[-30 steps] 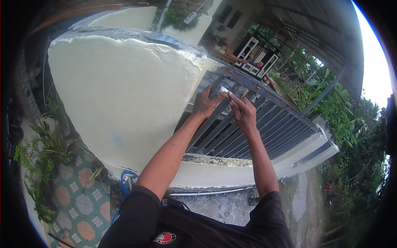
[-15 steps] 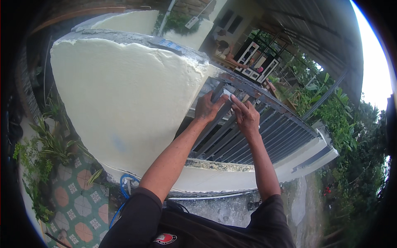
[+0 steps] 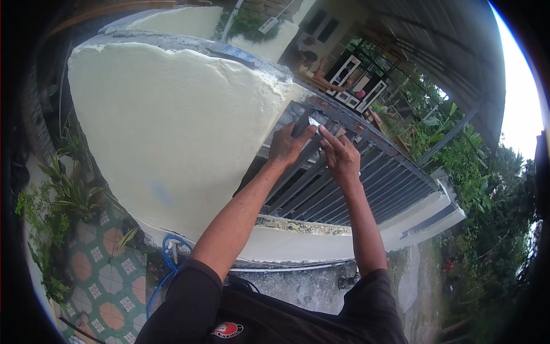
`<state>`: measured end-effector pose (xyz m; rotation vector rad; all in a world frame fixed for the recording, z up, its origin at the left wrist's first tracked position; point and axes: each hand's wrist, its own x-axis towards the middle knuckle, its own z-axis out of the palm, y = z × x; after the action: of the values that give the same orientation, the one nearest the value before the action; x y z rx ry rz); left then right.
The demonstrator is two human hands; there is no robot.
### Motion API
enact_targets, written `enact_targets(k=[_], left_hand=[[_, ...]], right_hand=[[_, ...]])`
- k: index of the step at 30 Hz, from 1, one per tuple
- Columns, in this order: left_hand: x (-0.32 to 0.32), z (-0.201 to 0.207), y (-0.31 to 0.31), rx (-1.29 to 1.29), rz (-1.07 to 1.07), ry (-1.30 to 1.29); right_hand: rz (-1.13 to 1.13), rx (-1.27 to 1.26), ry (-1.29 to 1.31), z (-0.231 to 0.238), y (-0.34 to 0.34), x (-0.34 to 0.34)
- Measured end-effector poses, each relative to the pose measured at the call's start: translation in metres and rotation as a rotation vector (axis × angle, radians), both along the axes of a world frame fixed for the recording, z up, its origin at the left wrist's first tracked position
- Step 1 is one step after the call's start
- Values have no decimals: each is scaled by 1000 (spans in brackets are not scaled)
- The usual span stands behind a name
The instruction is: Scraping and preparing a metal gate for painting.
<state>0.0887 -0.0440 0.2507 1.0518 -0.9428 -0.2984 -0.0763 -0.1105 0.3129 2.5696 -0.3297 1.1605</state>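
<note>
A grey slatted metal fence (image 3: 349, 189) stands before me, its top rail slanting down to the right. My left hand (image 3: 287, 143) is closed at the first upright slats by the wall, its thumb reaching to a small pale flat piece (image 3: 313, 121). From the other side my right hand (image 3: 344, 157) meets that piece with its forefinger; the other fingers are curled. The piece lies against a slat just below the top rail. Its kind is too small to tell. A tiny white spot shows at the right hand's outer edge.
A cream plastered wall (image 3: 172, 132) with a rough grey top adjoins the fence on the left. A blue hose (image 3: 166, 275) lies below, near patterned floor tiles (image 3: 112, 281). Plants (image 3: 69, 189) grow at left. Beyond the fence, a person (image 3: 309, 60) sits under a roof.
The pale piece and both fingertips have shifted slightly up along the slat. Beyond the fence, the person's arm is raised higher. The view has tilted a little.
</note>
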Motion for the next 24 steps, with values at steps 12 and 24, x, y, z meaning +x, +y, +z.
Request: enact_targets(k=[12, 24], left_hand=[[-1, 10, 1, 186, 42, 21], [2, 17, 8, 285, 12, 54]], right_hand=[[-98, -36, -3, 6, 4, 0], [-111, -37, -5, 4, 8, 9]])
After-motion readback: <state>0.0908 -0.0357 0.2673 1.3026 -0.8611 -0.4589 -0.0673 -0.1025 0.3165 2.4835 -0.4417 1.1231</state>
